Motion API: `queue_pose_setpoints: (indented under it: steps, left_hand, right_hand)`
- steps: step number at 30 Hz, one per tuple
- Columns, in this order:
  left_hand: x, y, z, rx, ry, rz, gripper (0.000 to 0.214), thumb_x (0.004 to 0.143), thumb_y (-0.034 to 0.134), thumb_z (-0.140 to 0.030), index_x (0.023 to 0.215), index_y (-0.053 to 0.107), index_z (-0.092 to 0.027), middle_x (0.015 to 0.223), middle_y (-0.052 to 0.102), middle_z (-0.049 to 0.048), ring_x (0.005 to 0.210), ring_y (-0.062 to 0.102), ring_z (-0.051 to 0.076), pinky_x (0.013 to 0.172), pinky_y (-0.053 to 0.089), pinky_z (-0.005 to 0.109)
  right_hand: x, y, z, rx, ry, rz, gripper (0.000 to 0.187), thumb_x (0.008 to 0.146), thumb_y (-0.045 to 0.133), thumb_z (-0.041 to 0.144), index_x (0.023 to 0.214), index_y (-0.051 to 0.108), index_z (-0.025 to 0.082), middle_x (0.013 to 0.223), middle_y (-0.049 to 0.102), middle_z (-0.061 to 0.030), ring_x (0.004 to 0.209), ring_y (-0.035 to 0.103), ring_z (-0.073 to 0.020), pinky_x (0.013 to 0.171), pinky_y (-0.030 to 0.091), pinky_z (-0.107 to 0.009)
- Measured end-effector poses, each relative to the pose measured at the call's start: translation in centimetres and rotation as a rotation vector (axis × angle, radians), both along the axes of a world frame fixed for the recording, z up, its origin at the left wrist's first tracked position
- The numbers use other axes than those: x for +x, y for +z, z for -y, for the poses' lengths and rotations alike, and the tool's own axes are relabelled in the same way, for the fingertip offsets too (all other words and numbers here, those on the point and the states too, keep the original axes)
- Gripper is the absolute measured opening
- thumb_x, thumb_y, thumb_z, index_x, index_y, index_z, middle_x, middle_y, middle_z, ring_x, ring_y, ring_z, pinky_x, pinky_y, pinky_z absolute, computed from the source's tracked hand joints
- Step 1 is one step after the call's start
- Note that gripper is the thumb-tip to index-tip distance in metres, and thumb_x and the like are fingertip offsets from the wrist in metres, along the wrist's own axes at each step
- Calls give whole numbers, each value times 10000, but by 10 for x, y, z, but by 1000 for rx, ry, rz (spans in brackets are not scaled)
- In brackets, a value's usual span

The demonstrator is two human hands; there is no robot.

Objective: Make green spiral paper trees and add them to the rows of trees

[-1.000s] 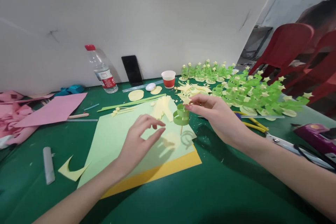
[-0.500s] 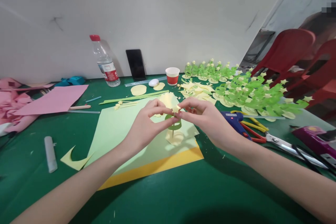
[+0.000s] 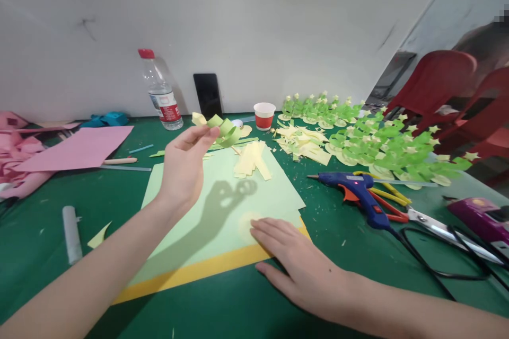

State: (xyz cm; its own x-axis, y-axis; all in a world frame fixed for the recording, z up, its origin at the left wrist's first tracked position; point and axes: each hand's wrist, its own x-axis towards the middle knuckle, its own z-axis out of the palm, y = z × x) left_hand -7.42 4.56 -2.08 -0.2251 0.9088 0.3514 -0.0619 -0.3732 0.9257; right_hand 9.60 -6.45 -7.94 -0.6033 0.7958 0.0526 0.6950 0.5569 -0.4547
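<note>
My left hand [image 3: 183,161] is closed, pinching a small paper tree [image 3: 226,131] near its pale star end. The tree is a curled green strip on a thin stick, held tilted above the light green sheets [image 3: 191,222]. My right hand [image 3: 292,259] lies low with its fingers stretched out, the tips at a pale yellow paper disc [image 3: 245,225] on the sheets. A yellow sheet [image 3: 222,260] shows below the green ones. Pale paper pieces [image 3: 252,159] lie on the sheets beyond the hands.
To the right lie a blue glue gun [image 3: 358,183], scissors [image 3: 429,220] and a purple tool [image 3: 483,220]. Several finished paper trees [image 3: 382,143] stand behind them. A paper cup [image 3: 264,116], phone [image 3: 207,96] and bottle [image 3: 161,95] line the wall; pink paper [image 3: 79,148] lies left.
My left hand has lifted the paper tree up and left, tilting it. My right hand has let go of it and come down near the disc, which now lies without the stick.
</note>
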Motion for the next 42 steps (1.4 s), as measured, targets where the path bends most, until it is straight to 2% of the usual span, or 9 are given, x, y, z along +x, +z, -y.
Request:
queue_pose_setpoints:
  steps: [7, 11, 16, 18, 21, 26, 32, 37, 42]
  left_hand:
    - [9, -8, 12, -75, -172, -236, 131, 652, 651, -316, 636, 612, -192, 701, 590, -11, 744, 566, 169, 723, 464, 325]
    - [6, -19, 36, -114, -335, -589, 115, 659, 654, -305, 580, 657, -221, 653, 554, -6, 569, 502, 136, 556, 431, 285]
    - [-2, -33, 50, -81, -372, -606, 147, 706, 624, -335, 600, 658, -238, 634, 531, 5, 525, 483, 133, 454, 398, 253]
    - [-4, -37, 51, -88, -340, -582, 164, 717, 618, -330, 584, 640, -237, 625, 501, -1, 500, 461, 124, 423, 370, 247]
    - [-4, -42, 49, -87, -263, -532, 198, 726, 609, -301, 542, 600, -228, 634, 462, -2, 492, 409, 115, 401, 321, 245]
    - [1, -47, 44, -80, -155, -435, 168, 705, 626, -327, 561, 621, -240, 661, 455, 2, 580, 431, 141, 486, 371, 276]
    - [7, -42, 41, -110, -229, -471, 204, 667, 657, -323, 499, 596, -226, 644, 468, -6, 653, 487, 166, 596, 404, 316]
    - [14, -37, 41, -117, -264, -576, 169, 692, 635, -349, 587, 642, -217, 643, 493, -7, 648, 490, 166, 588, 402, 312]
    - [21, -31, 41, -163, -304, -593, 142, 660, 655, -354, 610, 675, -222, 650, 510, -10, 612, 473, 146, 575, 377, 286]
  right_hand:
    - [-2, 13, -10, 123, -73, -158, 288, 839, 357, 180, 960, 614, 128, 957, 659, -97, 893, 585, -202, 793, 482, -358]
    - [38, 17, -15, 294, -252, -75, 211, 826, 381, 174, 787, 588, 174, 764, 655, -74, 720, 590, -195, 635, 459, -359]
    - [97, 15, -7, 516, -641, 132, 198, 811, 405, 337, 833, 541, 195, 804, 620, -106, 700, 577, -247, 584, 440, -389]
    - [97, 12, -1, 521, -558, 117, 211, 824, 392, 302, 877, 560, 187, 833, 636, -115, 782, 585, -263, 671, 454, -424]
    - [67, 8, 8, 344, -178, 80, 291, 838, 378, 194, 1057, 570, 191, 1034, 647, -98, 979, 569, -242, 816, 455, -425]
    - [17, 4, 6, 86, 161, 110, 494, 868, 384, 351, 1296, 402, 104, 1356, 399, -84, 1260, 343, -223, 1030, 321, -409]
    - [15, -1, -4, 120, 4, 128, 506, 884, 337, 351, 1274, 413, 38, 1334, 423, -146, 1236, 356, -291, 1016, 303, -477]
    - [24, 8, -18, 157, -175, -119, 295, 870, 356, 249, 1003, 582, 114, 1057, 608, -126, 1025, 510, -246, 886, 414, -427]
    - [28, 22, -35, 26, -399, -364, 151, 804, 477, 257, 873, 580, 170, 866, 568, -76, 816, 519, -186, 707, 445, -341]
